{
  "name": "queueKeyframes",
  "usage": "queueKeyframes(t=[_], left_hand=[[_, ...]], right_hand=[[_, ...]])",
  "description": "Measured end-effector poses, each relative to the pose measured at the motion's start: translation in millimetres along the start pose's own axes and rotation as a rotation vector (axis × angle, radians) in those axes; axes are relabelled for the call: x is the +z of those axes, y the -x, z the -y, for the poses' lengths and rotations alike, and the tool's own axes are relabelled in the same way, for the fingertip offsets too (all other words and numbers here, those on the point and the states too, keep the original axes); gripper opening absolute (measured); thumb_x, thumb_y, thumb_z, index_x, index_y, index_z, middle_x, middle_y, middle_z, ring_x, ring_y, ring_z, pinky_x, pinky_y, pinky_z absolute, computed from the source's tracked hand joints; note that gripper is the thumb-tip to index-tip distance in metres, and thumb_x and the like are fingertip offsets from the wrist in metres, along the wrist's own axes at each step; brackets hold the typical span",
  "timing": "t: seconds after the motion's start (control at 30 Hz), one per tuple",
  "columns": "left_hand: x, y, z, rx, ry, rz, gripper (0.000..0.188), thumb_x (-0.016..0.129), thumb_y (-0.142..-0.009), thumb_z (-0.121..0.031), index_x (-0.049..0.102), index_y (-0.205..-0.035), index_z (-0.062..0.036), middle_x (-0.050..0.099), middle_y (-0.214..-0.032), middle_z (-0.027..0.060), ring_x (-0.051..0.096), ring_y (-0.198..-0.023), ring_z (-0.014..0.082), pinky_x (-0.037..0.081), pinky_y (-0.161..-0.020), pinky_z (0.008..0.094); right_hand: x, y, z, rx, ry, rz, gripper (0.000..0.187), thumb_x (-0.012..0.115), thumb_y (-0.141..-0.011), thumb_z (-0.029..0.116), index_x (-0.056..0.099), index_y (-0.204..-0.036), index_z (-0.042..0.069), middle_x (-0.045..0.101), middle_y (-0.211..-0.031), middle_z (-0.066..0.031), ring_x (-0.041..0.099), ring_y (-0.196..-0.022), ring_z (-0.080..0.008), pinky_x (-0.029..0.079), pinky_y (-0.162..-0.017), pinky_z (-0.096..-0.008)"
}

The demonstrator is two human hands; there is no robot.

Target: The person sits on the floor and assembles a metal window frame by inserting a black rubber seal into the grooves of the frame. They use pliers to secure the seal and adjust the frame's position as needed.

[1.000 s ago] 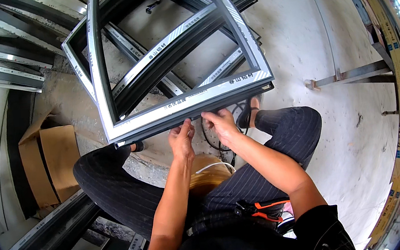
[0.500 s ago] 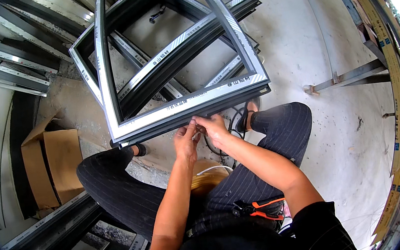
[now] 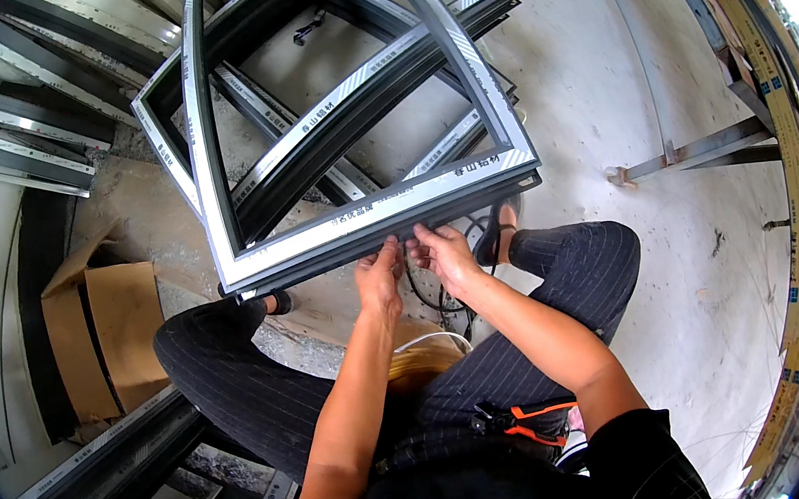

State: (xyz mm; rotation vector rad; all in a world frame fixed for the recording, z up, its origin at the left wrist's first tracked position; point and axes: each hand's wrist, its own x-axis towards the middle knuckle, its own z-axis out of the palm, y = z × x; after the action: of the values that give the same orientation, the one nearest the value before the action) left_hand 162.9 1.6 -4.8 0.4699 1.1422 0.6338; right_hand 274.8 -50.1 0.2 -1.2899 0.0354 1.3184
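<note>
A dark window frame (image 3: 356, 223) with white printed film on its face lies tilted on other frames in front of me. At its near edge, my left hand (image 3: 380, 277) has thumb and fingers pressed together against the dark side groove. Just right of it, my right hand (image 3: 445, 256) pinches at the same edge with its fingers curled. A thin black rubber strip (image 3: 413, 286) hangs from between the hands and loops down to the floor between my feet. What the left fingertips hold is hidden.
More frames (image 3: 322, 123) are stacked beneath. Long profiles (image 3: 20, 128) lean at the far left, above an open cardboard box (image 3: 127, 326). Another frame (image 3: 93, 451) is at lower left. Orange-handled pliers (image 3: 534, 424) rest at my lap. A metal stand (image 3: 699, 149) is on the right.
My right hand has shifted a little right along the frame's edge, opening a gap between the hands. The left hand has moved slightly right; my right knee has swung outward a little.
</note>
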Motion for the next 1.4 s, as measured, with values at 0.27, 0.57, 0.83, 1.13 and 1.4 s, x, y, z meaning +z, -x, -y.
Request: queueKeyframes(t=[0.27, 0.57, 0.83, 1.13, 1.4], left_hand=[[25.6, -0.7, 15.8, 0.006, 0.064, 0.064, 0.016, 0.068, -0.083, -0.025, 0.064, -0.085, -0.0101, 0.063, -0.077, 0.0005, 0.056, -0.07, 0.0112, 0.043, -0.061, 0.0268], [-33.9, -1.7, -8.9, -0.029, 0.099, -0.072, 0.021, 0.073, -0.079, -0.023, 0.056, -0.075, -0.0107, 0.053, -0.067, -0.0008, 0.048, -0.062, 0.0108, 0.04, -0.054, 0.026], [-190.0, -8.0, -58.7, 0.191, 0.298, -0.214, 0.025, 0.069, -0.083, -0.021, 0.051, -0.068, -0.012, 0.047, -0.059, -0.0038, 0.042, -0.048, 0.0069, 0.034, -0.045, 0.0207], [-180.7, 19.8, -38.0, 0.091, 0.221, -0.011, 0.021, 0.064, -0.087, -0.026, 0.058, -0.088, -0.0063, 0.052, -0.065, -0.0028, 0.042, -0.049, 0.005, 0.036, -0.045, 0.0178], [-135.2, 52.8, -47.9, 0.004, 0.036, 0.006, 0.024, 0.056, -0.092, -0.023, 0.06, -0.107, -0.0055, 0.064, -0.091, 0.0037, 0.061, -0.082, 0.0132, 0.049, -0.073, 0.0272]], right_hand=[[-8.2, -4.8, -0.3, -0.099, 0.206, -0.028, 0.03, 0.065, -0.086, 0.034, 0.057, -0.077, 0.006, 0.058, -0.07, -0.001, 0.052, -0.058, -0.0087, 0.042, -0.052, -0.0219], [-16.5, 7.1, 18.9, 0.003, 0.44, 0.144, 0.032, 0.059, -0.09, 0.033, 0.06, -0.079, 0.003, 0.054, -0.065, 0.0001, 0.048, -0.054, -0.0082, 0.038, -0.048, -0.0218], [13.9, 40.0, 25.1, -0.509, 1.287, 0.371, 0.023, 0.06, -0.082, 0.027, 0.066, -0.084, 0.005, 0.063, -0.078, -0.0161, 0.061, -0.074, -0.0339, 0.047, -0.066, -0.0403], [31.8, 63.5, 73.6, -1.089, 1.467, 0.252, 0.018, 0.063, -0.079, 0.019, 0.065, -0.091, 0.006, 0.062, -0.085, -0.013, 0.058, -0.084, -0.0317, 0.047, -0.074, -0.0402], [7.8, 25.1, 134.9, -1.068, 1.93, 0.061, 0.064, 0.081, -0.058, 0.034, 0.058, -0.113, 0.009, 0.058, -0.104, -0.0135, 0.052, -0.104, -0.0301, 0.037, -0.092, -0.0417]])
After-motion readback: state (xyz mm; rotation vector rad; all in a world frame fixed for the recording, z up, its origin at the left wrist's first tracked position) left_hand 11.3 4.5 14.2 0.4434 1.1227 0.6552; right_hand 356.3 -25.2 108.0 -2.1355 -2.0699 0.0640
